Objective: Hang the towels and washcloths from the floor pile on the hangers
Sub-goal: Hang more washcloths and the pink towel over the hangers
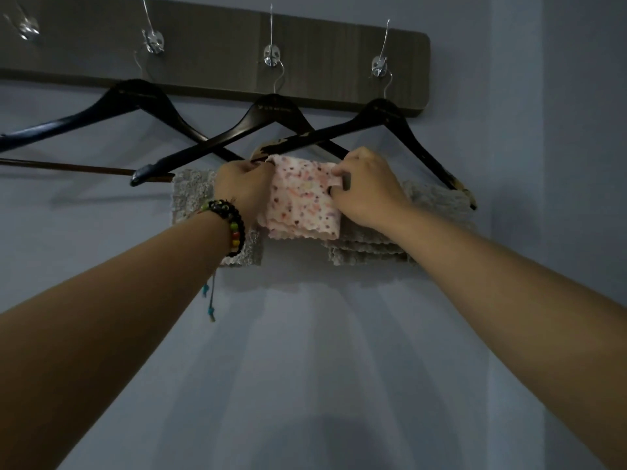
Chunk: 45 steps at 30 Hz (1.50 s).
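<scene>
Nearest me, both forearms reach up toward the pink spotted washcloth (300, 198), my landmark. My left hand (242, 184) pinches its upper left corner; my right hand (364, 184) pinches its upper right edge, so I hold it stretched between them, long axis crosswise, draped over the bar of the middle hanger (271, 113). Neither hand is nearer. Just behind the washcloth hang grey towels (369, 245), showing on both sides of it. Above it is the wooden hook rail (339, 45). The hanger's pale print is too small to read.
</scene>
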### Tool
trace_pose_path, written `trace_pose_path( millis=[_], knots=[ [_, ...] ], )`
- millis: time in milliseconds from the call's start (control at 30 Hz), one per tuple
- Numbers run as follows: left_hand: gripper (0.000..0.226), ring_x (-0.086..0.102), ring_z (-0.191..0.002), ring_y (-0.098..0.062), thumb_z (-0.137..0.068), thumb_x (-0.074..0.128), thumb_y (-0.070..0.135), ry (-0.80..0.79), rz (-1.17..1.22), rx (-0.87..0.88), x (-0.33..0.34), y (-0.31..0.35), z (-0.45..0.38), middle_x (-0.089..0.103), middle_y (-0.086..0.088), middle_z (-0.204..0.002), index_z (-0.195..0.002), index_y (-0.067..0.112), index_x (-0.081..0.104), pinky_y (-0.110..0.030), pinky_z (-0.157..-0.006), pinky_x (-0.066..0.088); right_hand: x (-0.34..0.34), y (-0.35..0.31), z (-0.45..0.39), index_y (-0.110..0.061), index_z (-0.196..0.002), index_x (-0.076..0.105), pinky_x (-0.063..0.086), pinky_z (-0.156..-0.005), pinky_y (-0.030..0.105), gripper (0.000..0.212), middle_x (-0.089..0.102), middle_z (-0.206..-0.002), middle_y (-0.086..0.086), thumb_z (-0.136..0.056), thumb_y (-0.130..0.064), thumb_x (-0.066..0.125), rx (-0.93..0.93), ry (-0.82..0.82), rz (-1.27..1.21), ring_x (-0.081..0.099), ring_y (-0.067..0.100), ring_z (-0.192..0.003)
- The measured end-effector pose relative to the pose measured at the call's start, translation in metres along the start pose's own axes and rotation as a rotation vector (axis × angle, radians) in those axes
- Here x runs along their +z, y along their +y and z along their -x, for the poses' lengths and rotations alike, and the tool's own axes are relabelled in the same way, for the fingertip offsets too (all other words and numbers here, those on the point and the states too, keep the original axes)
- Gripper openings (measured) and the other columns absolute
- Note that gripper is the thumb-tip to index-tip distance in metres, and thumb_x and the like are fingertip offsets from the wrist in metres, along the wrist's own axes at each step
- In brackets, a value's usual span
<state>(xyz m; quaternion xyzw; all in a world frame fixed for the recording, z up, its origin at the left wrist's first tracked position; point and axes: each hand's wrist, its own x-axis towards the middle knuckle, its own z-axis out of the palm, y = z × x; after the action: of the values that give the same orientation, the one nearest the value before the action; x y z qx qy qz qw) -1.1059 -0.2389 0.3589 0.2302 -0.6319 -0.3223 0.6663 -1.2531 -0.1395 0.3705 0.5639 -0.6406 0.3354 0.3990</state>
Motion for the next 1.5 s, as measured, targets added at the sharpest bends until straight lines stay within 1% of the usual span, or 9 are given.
trace_pose_path(
  millis=[100, 233, 367, 500, 667, 967, 1167, 1300, 1500],
  knots=[
    [0.024, 0.057, -0.066, -0.015, -0.092, 0.056, 0.027, -0.016, -0.086, 0.017, -0.012, -0.007, 0.014, 0.059, -0.001, -0.07, -0.078, 0.01, 0.066, -0.032, -0.07, 0.052, -0.001, 0.0, 0.011, -0.007, -0.121, 0.061, 0.039, -0.1, 0.033, 0.036, 0.049, -0.131, 0.009, -0.088, -0.021, 0.057, -0.038, 0.021, -0.031, 0.046, 0.025, -0.121],
    [0.019, 0.069, -0.063, -0.016, -0.095, 0.052, 0.022, -0.116, -0.184, 0.024, -0.036, -0.017, 0.038, 0.07, -0.004, -0.074, -0.083, 0.011, 0.064, -0.029, -0.057, 0.052, 0.001, -0.005, 0.039, -0.002, -0.123, 0.057, 0.038, -0.103, 0.034, 0.037, 0.05, -0.134, 0.008, -0.091, -0.021, 0.052, -0.113, 0.027, -0.098, 0.045, 0.023, -0.123],
    [0.013, 0.07, -0.081, -0.016, -0.093, 0.055, 0.029, -0.241, -0.377, 0.055, -0.072, -0.025, 0.055, 0.073, 0.0, -0.09, -0.097, 0.019, 0.06, -0.039, -0.08, 0.057, 0.007, -0.017, 0.072, -0.007, -0.138, 0.045, 0.034, -0.108, 0.033, 0.05, 0.041, -0.144, 0.004, -0.094, -0.03, 0.054, -0.179, -0.18, -0.152, 0.039, 0.02, -0.131],
    [0.044, 0.059, -0.106, -0.015, -0.093, 0.053, 0.045, -0.403, -0.732, 0.181, -0.109, -0.026, 0.077, 0.064, 0.003, -0.119, -0.129, 0.021, 0.052, -0.027, -0.092, 0.045, 0.002, -0.036, 0.1, -0.018, -0.149, 0.027, 0.032, -0.111, 0.038, 0.067, 0.028, -0.153, -0.002, -0.093, -0.046, 0.053, -0.169, -0.386, -0.162, 0.032, 0.018, -0.138],
    [0.074, 0.04, -0.134, -0.018, -0.088, 0.046, 0.062, -0.61, -0.955, 0.305, -0.159, -0.025, 0.109, 0.035, 0.004, -0.153, -0.149, 0.028, 0.024, -0.032, -0.111, 0.033, -0.009, -0.074, 0.132, -0.025, -0.153, 0.008, 0.017, -0.118, 0.034, 0.082, 0.006, -0.16, -0.01, -0.089, -0.062, 0.045, -0.14, -0.569, -0.115, 0.009, 0.011, -0.146],
    [0.088, 0.014, -0.146, -0.008, -0.086, 0.039, 0.069, -0.895, -0.991, 0.166, -0.259, -0.052, 0.18, 0.006, 0.01, -0.161, -0.153, 0.028, 0.0, -0.025, -0.117, 0.016, -0.018, -0.162, 0.212, -0.028, -0.152, -0.007, 0.005, -0.12, 0.031, 0.098, -0.012, -0.159, -0.016, -0.077, -0.077, 0.031, -0.018, -0.796, -0.183, -0.009, 0.002, -0.145],
    [0.09, 0.007, -0.147, -0.006, -0.085, 0.037, 0.069, -0.998, -1.004, 0.124, -0.32, -0.058, 0.241, -0.002, 0.011, -0.161, -0.153, 0.027, -0.004, -0.022, -0.115, 0.011, -0.047, -0.211, 0.277, -0.025, -0.153, -0.002, -0.004, -0.115, 0.02, 0.084, -0.01, -0.159, -0.017, -0.09, -0.063, 0.038, 0.034, -0.826, -0.199, -0.013, -0.002, -0.143],
    [0.092, 0.004, -0.146, -0.001, -0.081, 0.034, 0.073, -1.01, -1.001, 0.119, -0.364, -0.049, 0.279, -0.004, 0.017, -0.159, -0.153, 0.03, -0.005, -0.017, -0.112, 0.008, -0.074, -0.242, 0.311, -0.027, -0.153, 0.003, -0.001, -0.117, 0.021, 0.081, -0.007, -0.158, -0.021, -0.089, -0.063, 0.037, 0.076, -0.845, -0.253, -0.013, -0.007, -0.142],
    [0.099, 0.0, -0.142, 0.005, -0.072, 0.024, 0.083, -0.938, -0.992, 0.064, -0.422, -0.042, 0.334, -0.003, 0.018, -0.159, -0.153, 0.033, -0.004, -0.018, -0.115, 0.008, -0.094, -0.287, 0.363, -0.032, -0.152, -0.007, -0.005, -0.113, 0.019, 0.084, -0.013, -0.154, -0.028, -0.089, -0.066, 0.037, 0.012, -0.976, -0.31, -0.02, -0.014, -0.135]
  ],
)
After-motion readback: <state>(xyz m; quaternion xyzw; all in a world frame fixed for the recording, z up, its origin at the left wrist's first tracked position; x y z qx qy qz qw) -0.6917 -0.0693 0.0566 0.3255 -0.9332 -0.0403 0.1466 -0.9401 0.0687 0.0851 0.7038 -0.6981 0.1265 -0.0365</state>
